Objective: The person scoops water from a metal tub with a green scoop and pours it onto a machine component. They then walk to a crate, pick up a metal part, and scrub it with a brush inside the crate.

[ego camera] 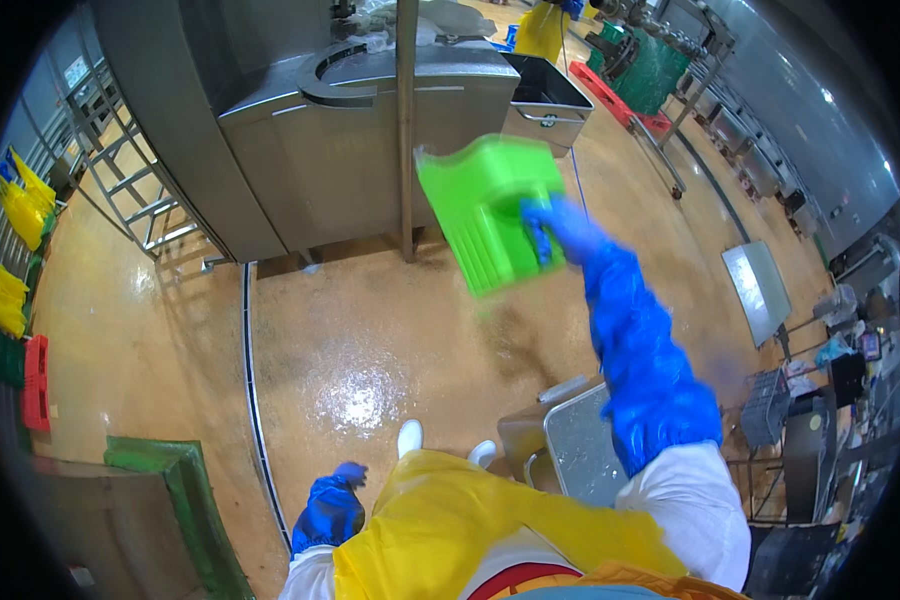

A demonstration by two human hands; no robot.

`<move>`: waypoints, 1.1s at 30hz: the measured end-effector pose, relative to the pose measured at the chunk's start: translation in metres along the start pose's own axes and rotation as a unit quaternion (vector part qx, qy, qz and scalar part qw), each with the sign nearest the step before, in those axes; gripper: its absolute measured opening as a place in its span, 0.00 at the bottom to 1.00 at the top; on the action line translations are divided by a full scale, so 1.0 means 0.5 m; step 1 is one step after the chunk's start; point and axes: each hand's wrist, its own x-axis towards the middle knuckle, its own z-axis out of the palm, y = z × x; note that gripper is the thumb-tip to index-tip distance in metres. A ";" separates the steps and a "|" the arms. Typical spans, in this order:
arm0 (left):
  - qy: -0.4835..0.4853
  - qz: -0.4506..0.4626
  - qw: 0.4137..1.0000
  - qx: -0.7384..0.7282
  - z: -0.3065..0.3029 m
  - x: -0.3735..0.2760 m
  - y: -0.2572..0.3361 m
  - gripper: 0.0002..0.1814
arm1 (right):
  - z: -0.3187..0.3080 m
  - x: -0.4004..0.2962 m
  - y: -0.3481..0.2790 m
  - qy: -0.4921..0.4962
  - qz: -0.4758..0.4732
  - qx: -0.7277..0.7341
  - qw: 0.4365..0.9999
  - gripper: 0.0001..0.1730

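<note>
My right hand (570,229), in a blue glove and blue sleeve cover, is stretched forward and shut on a bright green plastic scoop (469,217). The scoop is blurred, with ridges along one side, and is held above the wet floor (360,322). Behind it stands a stainless-steel machine (330,157) with a curved metal guard (311,82) on its top. Low beside my yellow apron (442,517) hangs my left hand (351,474), also gloved in blue. Nothing shows in it, but its fingers are too small and blurred to read.
A lidded metal bin (581,442) stands close at my right. A steel tub (547,112) adjoins the machine, with a person in a yellow apron (541,34) beyond. A metal post (406,135) rises before the machine. A drain channel (249,360) crosses the floor; a ladder (131,180) stands left.
</note>
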 end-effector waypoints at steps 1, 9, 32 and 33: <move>0.056 0.033 0.996 -0.064 -0.031 -0.005 0.015 0.17 | -0.008 0.058 -0.086 0.013 -0.056 -0.113 0.992 0.14; 0.275 0.157 0.902 -0.295 -0.133 -0.109 0.055 0.14 | 0.149 -0.120 -0.122 -0.009 -0.002 -0.022 1.000 0.10; 0.208 0.127 0.966 0.089 0.069 -0.191 0.295 0.16 | 0.198 -1.128 1.027 0.348 0.484 -0.124 0.793 0.28; 0.197 0.137 0.967 0.087 0.060 -0.184 0.297 0.16 | 0.212 -1.128 1.016 0.394 0.473 -0.081 0.784 0.28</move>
